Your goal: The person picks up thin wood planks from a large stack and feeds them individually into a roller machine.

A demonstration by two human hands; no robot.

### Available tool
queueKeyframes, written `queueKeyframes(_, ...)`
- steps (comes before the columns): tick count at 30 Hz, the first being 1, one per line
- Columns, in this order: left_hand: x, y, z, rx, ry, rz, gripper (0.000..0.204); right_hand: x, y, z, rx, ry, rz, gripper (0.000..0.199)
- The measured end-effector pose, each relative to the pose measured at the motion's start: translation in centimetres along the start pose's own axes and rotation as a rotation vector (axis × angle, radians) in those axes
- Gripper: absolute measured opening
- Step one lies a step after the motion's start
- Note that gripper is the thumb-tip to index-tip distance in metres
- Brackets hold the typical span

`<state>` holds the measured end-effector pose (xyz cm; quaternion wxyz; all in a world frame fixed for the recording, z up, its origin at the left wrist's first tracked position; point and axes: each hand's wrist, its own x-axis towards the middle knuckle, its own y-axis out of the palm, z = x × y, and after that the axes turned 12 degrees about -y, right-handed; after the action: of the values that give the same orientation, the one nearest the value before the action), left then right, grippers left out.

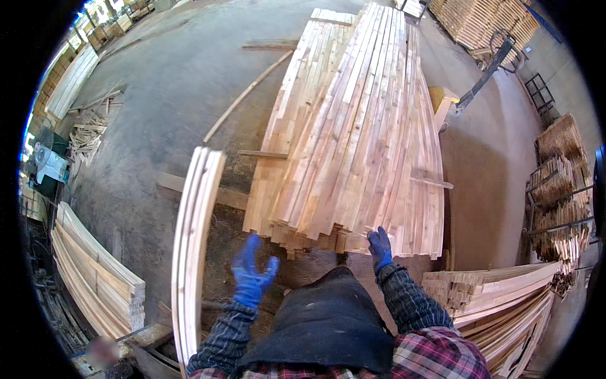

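Ahead of me lies a large stack of long, narrow wooden boards [353, 139], its uneven near ends facing me. My left hand [254, 271], in a blue glove, hovers just in front of the stack's left near corner. Its thumb and fingers are spread, with nothing between them. At the near board ends toward the right is my right hand [380, 249], also blue-gloved. Its fingertips point forward and look slightly apart at the ends; whether they touch the wood is hard to tell. A few pale boards [197, 240] stand lengthwise to the left of my left hand.
Stacked boards [101, 278] sit at the lower left, and another pile [492, 290] at the lower right. Scrap wood [88, 139] lies on the floor at far left. A yellow pallet jack [442, 98] stands right of the main stack. Racked wood [562, 189] lines the right side.
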<state>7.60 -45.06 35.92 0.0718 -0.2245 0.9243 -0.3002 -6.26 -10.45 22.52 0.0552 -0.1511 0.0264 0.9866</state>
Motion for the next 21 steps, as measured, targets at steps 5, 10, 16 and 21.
queueKeyframes(5, -4.2, 20.7, 3.7, -0.676, -0.766, 0.548, 0.059, 9.9, -2.9, -0.3, 0.031, -0.011, 0.047, 0.07)
queueKeyframes(10, -2.4, 32.0, -1.1, -0.542, -0.804, 0.847, 0.053, 18.9, -3.5, -1.1, 0.033, -0.048, -0.004, 0.076)
queueKeyframes(16, -1.1, 38.0, 0.7, -0.754, -1.051, 0.834, 0.043, 21.8, 0.2, -4.4, -0.255, -0.073, 0.057, 0.072)
queueKeyframes(21, 0.9, 41.9, -1.8, -1.447, -1.482, 0.366, 0.037, 22.5, -0.8, -6.8, -0.211, -0.203, 0.016, 0.069)
